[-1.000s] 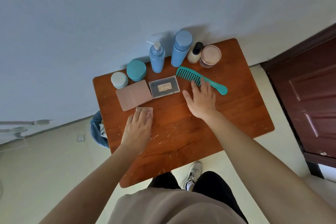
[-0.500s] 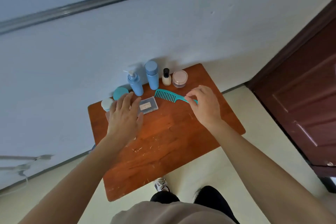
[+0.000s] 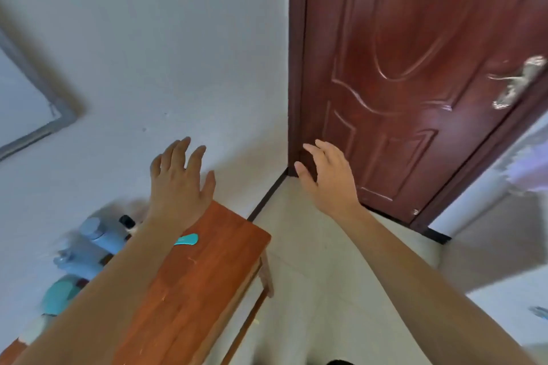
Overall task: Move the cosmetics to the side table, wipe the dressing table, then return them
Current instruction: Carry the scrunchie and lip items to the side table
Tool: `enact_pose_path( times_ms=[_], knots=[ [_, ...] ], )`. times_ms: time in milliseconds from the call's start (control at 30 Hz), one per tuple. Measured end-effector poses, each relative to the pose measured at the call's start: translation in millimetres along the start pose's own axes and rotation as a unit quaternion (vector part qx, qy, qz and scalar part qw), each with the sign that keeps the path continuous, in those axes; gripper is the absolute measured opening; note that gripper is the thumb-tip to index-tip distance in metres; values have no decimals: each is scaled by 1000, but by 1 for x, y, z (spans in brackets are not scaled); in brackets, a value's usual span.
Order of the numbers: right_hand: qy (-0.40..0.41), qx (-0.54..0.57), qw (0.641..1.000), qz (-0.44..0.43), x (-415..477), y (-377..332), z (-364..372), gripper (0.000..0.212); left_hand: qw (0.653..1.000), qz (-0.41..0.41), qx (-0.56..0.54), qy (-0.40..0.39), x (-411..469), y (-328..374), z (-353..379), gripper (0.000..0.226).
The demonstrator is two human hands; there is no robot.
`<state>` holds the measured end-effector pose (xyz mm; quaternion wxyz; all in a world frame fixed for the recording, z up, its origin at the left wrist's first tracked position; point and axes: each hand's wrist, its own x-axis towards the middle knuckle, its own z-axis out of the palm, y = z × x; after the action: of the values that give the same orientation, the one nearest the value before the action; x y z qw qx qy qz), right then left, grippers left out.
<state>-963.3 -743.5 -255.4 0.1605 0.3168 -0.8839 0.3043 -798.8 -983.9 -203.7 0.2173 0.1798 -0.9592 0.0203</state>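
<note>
At 8 o'clock, cosmetics [image 3: 94,235] crowd the table [image 3: 207,275]; our left hand [image 3: 178,185] and right hand [image 3: 329,184] hang spread, empty, stage unclear tbh.

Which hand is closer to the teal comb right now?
Left. The left hand hovers just beyond the comb, its forearm hiding most of it; the right hand is off past the table edge, in front of the door.

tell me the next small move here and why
Probably lower the left hand to the comb and grip it. Both hands are open and hold nothing, the right hand out in front of the door, while the comb, partly hidden by the left forearm, lies on the wooden table near the blue bottles.
</note>
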Motion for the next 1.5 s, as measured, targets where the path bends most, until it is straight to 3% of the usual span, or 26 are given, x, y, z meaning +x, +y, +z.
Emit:
enact_pose_path(
  times_ms=[267, 433, 733, 1067, 1500],
  knots=[
    [135, -155, 964, 168, -101, 84, -115, 59, 969, 219, -113, -28, 38, 168, 18, 62],
    [172, -238, 925, 242, -177, 116, -184, 63, 924, 333, -186, -20, 22, 278, 19, 59],
    [255, -290, 845, 370, -332, 180, -319, 69, 841, 485, -236, -41, -53, 492, -9, 61],
    [261, -293, 799, 456, -480, 287, -455, 71, 802, 535, -251, -89, -142, 708, -24, 65],
    [190, -269, 801, 500, -505, 469, -524, 73, 797, 538, -238, -137, -127, 902, 39, 69]
  ],
)
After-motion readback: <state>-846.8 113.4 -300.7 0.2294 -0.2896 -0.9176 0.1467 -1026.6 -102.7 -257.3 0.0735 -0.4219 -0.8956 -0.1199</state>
